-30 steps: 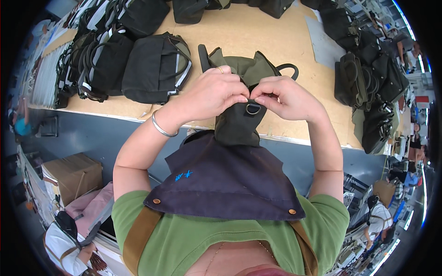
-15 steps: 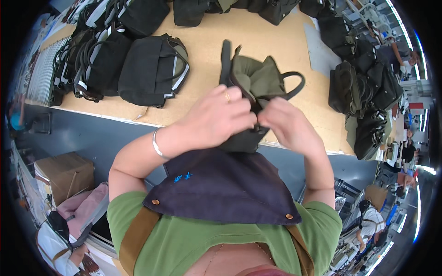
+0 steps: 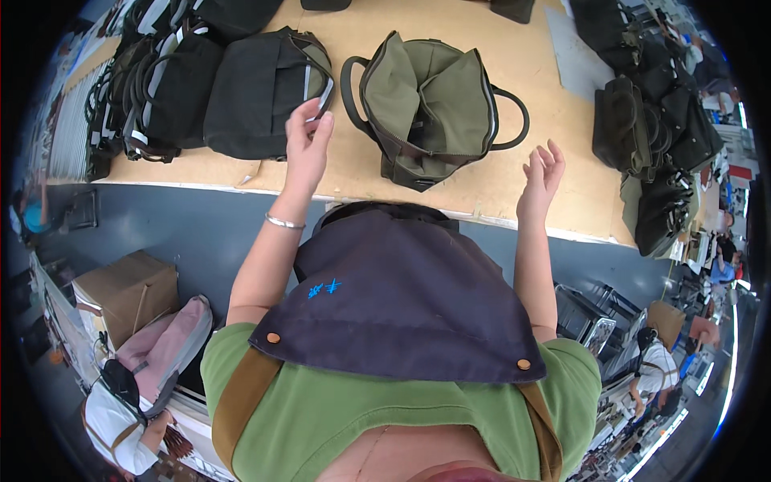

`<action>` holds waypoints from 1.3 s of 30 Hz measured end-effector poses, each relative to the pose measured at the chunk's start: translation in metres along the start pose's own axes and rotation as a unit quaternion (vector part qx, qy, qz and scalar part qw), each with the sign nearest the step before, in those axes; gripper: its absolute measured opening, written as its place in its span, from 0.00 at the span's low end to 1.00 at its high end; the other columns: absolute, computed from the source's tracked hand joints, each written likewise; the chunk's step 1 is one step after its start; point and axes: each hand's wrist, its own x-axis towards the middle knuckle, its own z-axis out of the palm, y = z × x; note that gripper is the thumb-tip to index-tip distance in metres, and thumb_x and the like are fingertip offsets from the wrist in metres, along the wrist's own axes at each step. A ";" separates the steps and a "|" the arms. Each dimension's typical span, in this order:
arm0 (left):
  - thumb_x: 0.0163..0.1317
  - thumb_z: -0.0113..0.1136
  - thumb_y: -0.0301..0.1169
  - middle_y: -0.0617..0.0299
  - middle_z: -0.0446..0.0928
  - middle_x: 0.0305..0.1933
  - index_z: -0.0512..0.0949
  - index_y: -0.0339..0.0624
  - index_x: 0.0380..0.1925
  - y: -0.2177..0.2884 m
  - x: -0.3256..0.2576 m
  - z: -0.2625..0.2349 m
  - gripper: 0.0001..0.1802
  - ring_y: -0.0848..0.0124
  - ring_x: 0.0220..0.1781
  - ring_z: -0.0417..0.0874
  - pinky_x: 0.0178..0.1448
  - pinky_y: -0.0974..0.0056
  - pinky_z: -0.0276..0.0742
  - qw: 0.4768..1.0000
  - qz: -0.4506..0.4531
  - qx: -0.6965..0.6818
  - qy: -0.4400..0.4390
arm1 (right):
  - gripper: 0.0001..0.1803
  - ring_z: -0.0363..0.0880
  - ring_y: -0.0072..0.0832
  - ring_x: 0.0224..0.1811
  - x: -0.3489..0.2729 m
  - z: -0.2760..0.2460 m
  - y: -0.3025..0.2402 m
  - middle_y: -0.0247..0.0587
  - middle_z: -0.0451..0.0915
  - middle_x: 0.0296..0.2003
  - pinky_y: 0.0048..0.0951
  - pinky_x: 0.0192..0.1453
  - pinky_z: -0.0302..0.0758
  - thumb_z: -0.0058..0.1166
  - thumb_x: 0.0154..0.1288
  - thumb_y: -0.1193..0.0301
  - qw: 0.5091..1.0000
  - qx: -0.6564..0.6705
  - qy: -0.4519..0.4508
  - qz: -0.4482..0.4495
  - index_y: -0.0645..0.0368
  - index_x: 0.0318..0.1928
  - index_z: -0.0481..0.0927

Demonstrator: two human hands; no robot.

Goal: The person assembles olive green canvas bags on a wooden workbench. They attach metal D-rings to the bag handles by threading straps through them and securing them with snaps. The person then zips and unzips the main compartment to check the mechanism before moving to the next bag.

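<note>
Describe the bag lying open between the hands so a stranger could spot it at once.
On the light wooden worktable, just past its near edge, an open bag lies between the raised left hand and right hand. Its olive-green lining gapes upward with a black loop handle at each side; the black bags beside it lie shut.

Looks like bag-making workshop: big plywood worktable (image 3: 241, 165), rows of finished black bags (image 3: 201, 88) beyond fingers, more piled right (image 3: 658, 153), cardboard box (image 3: 124, 293) on floor, other workers (image 3: 658, 365) nearby.
</note>
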 end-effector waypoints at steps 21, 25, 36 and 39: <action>0.63 0.60 0.28 0.59 0.74 0.46 0.77 0.38 0.49 -0.024 -0.039 0.063 0.15 0.73 0.42 0.75 0.43 0.69 0.74 0.939 -0.091 0.022 -0.332 | 0.14 0.77 0.38 0.44 0.080 0.011 -0.065 0.48 0.77 0.39 0.32 0.52 0.72 0.52 0.70 0.62 0.984 -0.085 -0.111 -0.108 0.59 0.37 0.83; 0.64 0.59 0.27 0.63 0.78 0.42 0.77 0.36 0.49 -0.043 -0.050 0.065 0.14 0.77 0.39 0.76 0.43 0.71 0.74 0.905 -0.194 0.029 -0.377 | 0.16 0.76 0.48 0.46 0.158 -0.062 -0.091 0.52 0.76 0.39 0.40 0.49 0.73 0.54 0.68 0.59 0.925 -0.314 -0.072 -0.204 0.60 0.39 0.83; 0.63 0.63 0.32 0.60 0.82 0.40 0.78 0.34 0.48 -0.089 -0.066 0.063 0.16 0.74 0.40 0.82 0.46 0.68 0.79 0.896 -0.246 0.014 -0.369 | 0.28 0.62 0.53 0.68 0.302 -0.141 0.015 0.48 0.65 0.65 0.59 0.63 0.66 0.45 0.70 0.51 0.791 -0.591 0.104 0.117 0.54 0.62 0.68; 0.62 0.62 0.31 0.56 0.80 0.42 0.77 0.36 0.49 -0.064 -0.057 0.058 0.16 0.68 0.42 0.81 0.47 0.64 0.78 0.933 -0.220 0.072 -0.277 | 0.31 0.65 0.51 0.66 0.298 -0.143 0.018 0.45 0.68 0.63 0.60 0.61 0.69 0.48 0.66 0.47 0.759 -0.626 0.135 0.119 0.51 0.63 0.68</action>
